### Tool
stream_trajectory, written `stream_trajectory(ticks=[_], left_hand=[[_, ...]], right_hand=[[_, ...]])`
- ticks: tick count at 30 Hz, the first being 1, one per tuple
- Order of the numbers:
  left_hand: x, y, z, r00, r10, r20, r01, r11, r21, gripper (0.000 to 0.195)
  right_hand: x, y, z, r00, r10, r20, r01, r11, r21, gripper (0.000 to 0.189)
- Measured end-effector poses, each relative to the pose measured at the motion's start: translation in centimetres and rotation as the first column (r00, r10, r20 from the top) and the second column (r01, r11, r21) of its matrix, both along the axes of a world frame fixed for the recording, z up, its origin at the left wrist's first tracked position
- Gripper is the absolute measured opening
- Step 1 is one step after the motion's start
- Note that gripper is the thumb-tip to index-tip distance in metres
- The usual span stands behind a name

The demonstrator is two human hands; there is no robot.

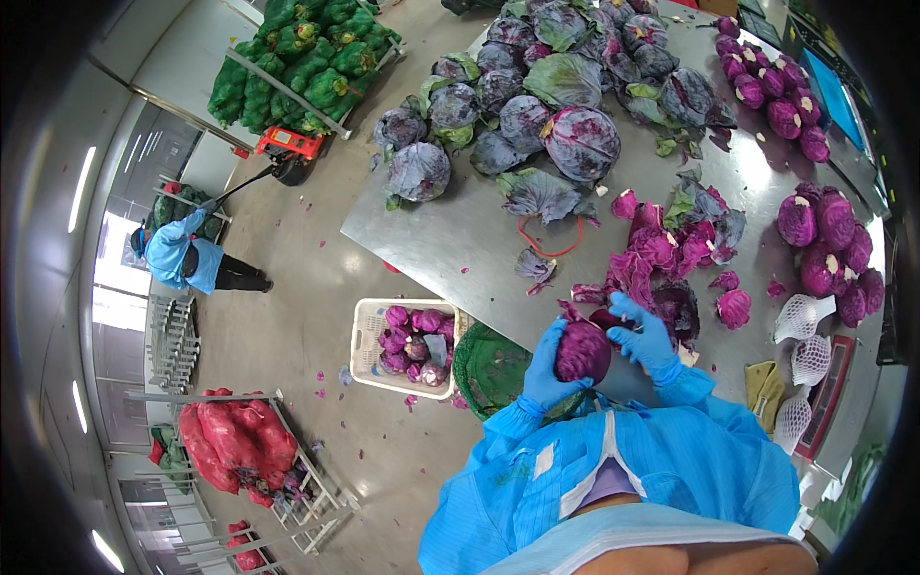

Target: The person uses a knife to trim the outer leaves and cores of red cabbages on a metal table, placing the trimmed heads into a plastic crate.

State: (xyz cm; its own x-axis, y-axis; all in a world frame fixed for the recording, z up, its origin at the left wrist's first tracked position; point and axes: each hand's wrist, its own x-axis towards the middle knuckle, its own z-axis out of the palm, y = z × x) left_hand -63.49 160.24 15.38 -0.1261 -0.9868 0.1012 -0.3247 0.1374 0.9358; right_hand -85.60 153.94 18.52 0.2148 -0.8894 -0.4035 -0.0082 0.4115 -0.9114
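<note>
Cupped against its left side, a peeled red cabbage (pixel 583 351) rests in my left hand (pixel 548 370), which wears a blue glove. My right hand (pixel 642 336), also gloved, is at the cabbage's upper right, with a dark purple outer leaf (pixel 604 319) between thumb and fingers. Something small and dark shows at the right palm, too hidden to name. Just beyond my hands lies a heap of stripped purple leaves (pixel 650 248) on the steel table (pixel 431 233). Below the table edge at my left stands a green mesh-lined round container (pixel 492 366).
Untrimmed red cabbages (pixel 528 118) crowd the far table. Peeled ones (pixel 819 237) sit at the right, near white foam net sleeves (pixel 811 359) and a red-framed device (pixel 826 402). A white crate (pixel 366 359) of cabbages stands on the floor. A person (pixel 183 251) handles a red pallet jack (pixel 291 147).
</note>
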Motion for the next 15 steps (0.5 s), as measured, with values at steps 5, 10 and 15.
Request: stream_trajectory(ticks=[5, 10, 15], left_hand=[[-1.7, 0.3, 0.8, 0.97, -0.041, 0.238, 0.078, 0.986, -0.149, 0.116], [-2.2, 3.9, -1.6, 0.964, 0.267, 0.013, -0.265, 0.949, 0.173, 0.129], [-3.1, 5.0, -1.1, 0.931, 0.359, -0.067, -0.312, 0.878, 0.364, 0.119]], right_hand=[[0.6, 1.6, -3.7, 0.94, 0.096, -0.327, -0.197, 0.936, -0.292, 0.065], [1.4, 3.2, -2.9, 0.929, 0.05, -0.366, -0.202, 0.898, -0.392, 0.047], [3.0, 4.1, -2.7, 0.922, -0.152, -0.356, -0.051, 0.864, -0.502, 0.02]])
